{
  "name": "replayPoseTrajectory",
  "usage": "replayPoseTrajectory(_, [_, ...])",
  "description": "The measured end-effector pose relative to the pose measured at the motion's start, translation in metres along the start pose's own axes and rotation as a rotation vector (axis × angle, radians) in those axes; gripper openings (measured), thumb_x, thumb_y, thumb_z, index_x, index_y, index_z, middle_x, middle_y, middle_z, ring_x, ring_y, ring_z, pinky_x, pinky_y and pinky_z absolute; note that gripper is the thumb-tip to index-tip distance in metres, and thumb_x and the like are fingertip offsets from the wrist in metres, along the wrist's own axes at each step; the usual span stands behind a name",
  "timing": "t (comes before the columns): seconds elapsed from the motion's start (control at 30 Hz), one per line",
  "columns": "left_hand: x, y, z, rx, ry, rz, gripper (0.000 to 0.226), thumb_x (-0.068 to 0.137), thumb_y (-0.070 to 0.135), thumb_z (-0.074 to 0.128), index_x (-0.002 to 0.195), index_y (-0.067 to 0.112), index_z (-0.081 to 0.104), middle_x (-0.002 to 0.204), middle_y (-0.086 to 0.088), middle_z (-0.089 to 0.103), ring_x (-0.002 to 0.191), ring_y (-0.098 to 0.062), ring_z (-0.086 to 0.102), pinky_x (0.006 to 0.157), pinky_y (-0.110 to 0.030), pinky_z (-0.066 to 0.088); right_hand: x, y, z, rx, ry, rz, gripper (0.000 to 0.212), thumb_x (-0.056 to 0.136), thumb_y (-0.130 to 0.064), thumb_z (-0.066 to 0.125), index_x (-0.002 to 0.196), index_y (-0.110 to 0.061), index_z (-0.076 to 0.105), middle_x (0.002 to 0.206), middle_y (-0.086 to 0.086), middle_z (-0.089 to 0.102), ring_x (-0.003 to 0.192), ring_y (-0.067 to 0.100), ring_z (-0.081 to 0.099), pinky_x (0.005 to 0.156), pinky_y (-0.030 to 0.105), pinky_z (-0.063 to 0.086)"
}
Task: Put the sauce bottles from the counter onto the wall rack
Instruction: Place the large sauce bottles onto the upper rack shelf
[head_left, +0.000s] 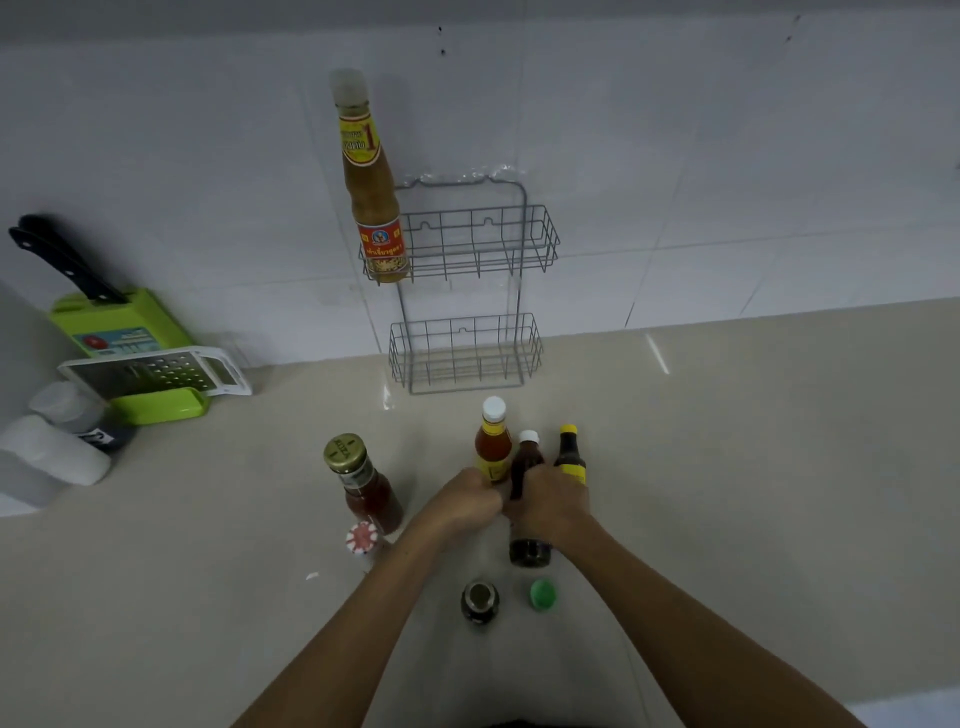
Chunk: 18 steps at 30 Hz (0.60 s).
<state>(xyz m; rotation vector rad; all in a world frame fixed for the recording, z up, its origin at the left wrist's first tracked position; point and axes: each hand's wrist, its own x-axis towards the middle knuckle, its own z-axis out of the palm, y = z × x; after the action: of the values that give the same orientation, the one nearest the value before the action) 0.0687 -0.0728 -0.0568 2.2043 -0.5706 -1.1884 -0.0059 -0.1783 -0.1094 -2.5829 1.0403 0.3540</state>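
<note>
Hands meet mid-counter. Right hand has fingers wrapped round dark bottle. Left hand is curled into a fist against orange bottle; whether it grips is unclear. Wire wall rack has tall yellow sauce bottle upright at upper basket's left end. Ketchup bottle stands left, apart.

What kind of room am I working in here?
Most likely a home kitchen: a tiled wall carrying a wire rack, a counter crowded with sauce bottles, and a grater beside a knife block.
</note>
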Motion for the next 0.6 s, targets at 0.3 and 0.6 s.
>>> replayPoseTrajectory(0.3, [0.005,-0.013,0.014,-0.016,-0.129,-0.009,0.01,0.083,0.006,0.054,0.083,0.014,0.059,0.088,-0.005,0.056,0.08,-0.018,0.054,0.071,-0.03,0.049,0.008,0.015,-0.022,0.29,-0.197,0.013,0.033,0.071,-0.04,0.077,0.086,-0.012,0.067,0.071,0.003,0.065,0.067,0.019,0.068,0.05,0.024,0.048])
replayPoseTrajectory(0.6, [-0.045,0.025,-0.017,-0.409,-0.366,0.183,0.037,0.087,0.014,0.072,0.124,0.016,0.063,0.114,-0.004,0.074,0.106,-0.019,0.07,0.089,-0.039,0.058,-0.046,0.034,-0.102,1.154,-0.172,-0.014,0.03,0.076,-0.013,0.081,0.102,-0.002,0.072,0.088,0.015,0.077,0.077,0.028,0.075,0.064,0.039,0.062])
